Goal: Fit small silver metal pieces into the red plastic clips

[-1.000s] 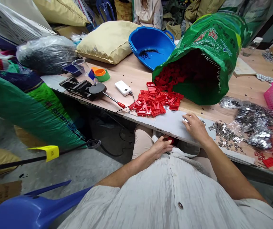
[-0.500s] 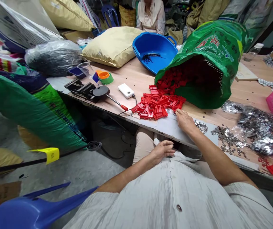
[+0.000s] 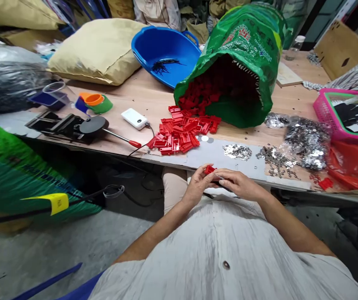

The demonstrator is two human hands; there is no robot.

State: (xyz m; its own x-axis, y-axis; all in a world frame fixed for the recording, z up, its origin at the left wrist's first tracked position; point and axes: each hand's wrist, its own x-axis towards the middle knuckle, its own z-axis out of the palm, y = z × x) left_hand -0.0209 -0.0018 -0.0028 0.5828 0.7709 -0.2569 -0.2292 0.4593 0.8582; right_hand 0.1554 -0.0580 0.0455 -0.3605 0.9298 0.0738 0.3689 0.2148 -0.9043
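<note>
Over my lap at the table's front edge, my left hand [image 3: 197,186] is closed around a small red plastic part [image 3: 209,169]. My right hand [image 3: 240,184] meets it from the right, fingers pinched on a thin, metallic-looking piece [image 3: 218,176] that touches or nearly touches the red part. Its exact kind is too small to tell. Beyond my hands lies a heap of similar red plastic parts [image 3: 179,133], spilling from the mouth of a green woven sack [image 3: 244,46]. Small flat metal pieces [image 3: 237,152] are spread on a grey sheet [image 3: 194,160] along the edge.
A black hand press [image 3: 94,125] with a red-tipped lever and a white power bank [image 3: 134,118] stand left. Behind are a blue basin [image 3: 166,46] and a stuffed beige sack [image 3: 97,50]. Bagged metal pieces [image 3: 307,139] and a pink basket [image 3: 319,104] are right.
My right hand has left the table by the red heap and come back to my left hand. A red part is now held between them. The view has turned right.
</note>
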